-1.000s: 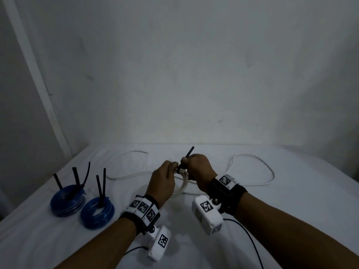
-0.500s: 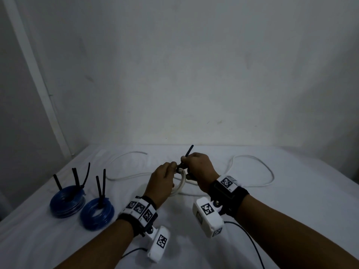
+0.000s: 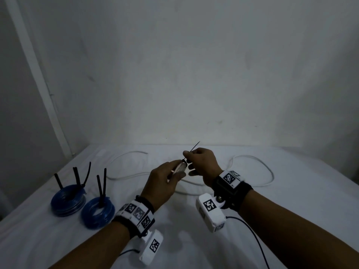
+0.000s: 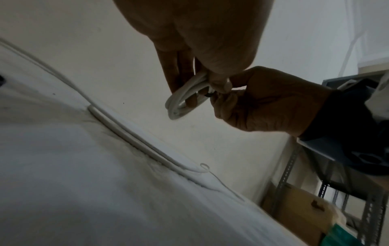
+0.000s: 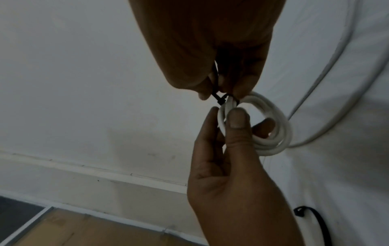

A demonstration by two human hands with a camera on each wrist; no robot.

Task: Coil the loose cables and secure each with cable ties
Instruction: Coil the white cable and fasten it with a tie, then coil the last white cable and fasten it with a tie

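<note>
Nearest the person, the left hand [image 3: 165, 183] holds a small white coil [image 5: 267, 123] clear of the white-covered tabletop [image 3: 194, 239]. Its grip is clenched on the bundled turns, thumb on one side and fingers through the ring, probably so the loops cannot spring apart while the tie goes on. Just beyond and touching the coil, the right hand [image 3: 202, 162] has its grip pinched on a black cable tie [image 5: 219, 98]. The strap wraps the coil at its top, and its thin tail [image 3: 195, 146] pokes up past the knuckles. Holding the coil steady with one hand and drawing the tail with the other looks like the tightening step. How snug the loop is, I cannot tell.

The coil is a few tight turns of smooth white cable, round and compact. A spare black tie [image 5: 311, 221] lies on the cloth in the right wrist view.

To the left sit two blue coils [image 3: 68, 200] [image 3: 98, 212], side by side and already bound, with black tie tails standing upright. Further back, a long loose white cable [image 3: 252, 167] sprawls in wide curves across the tabletop, not yet coiled, so the task seems partly done.
</note>
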